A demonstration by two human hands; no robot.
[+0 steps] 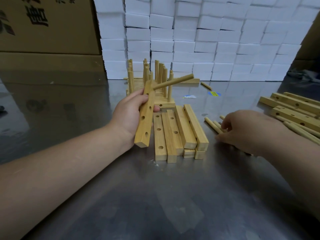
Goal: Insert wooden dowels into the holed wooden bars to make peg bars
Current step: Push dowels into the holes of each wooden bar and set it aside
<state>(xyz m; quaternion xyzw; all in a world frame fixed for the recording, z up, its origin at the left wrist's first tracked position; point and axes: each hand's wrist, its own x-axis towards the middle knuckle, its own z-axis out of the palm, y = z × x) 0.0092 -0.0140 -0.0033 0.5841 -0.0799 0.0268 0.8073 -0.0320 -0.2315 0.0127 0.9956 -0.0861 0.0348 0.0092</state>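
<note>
While our left hand [131, 111] is wrapped round one holed bar [145, 125], lifted just left of the pile of bare bars [174, 132] on the counter [155, 196], one dowel [173, 82] already juts from its top hole, slanting up to the right. Our right hand [245, 130] lies palm-down to the right of that pile, fingers bent over the loose dowels [213, 126]; whether they have pinched one we cannot tell.

As we judge it, the step in hand is fetching the next dowel for the hole below. To do it well we take a single dowel near one end and keep the bar steady with its open holes facing the right hand. We then line the dowel square to the face and push straight with a slight twist, so it seats without jamming askew.

The bars are pale wood, square in section, with crisp edges and a row of round holes; the dowels are slim round rods of similar wood. Behind the pile stand finished peg bars [155, 75], their dowels upright. Farther right of the pile lies another heap of holed bars [292, 108]. The counter is dull, scuffed metal, faintly reflective.
</note>
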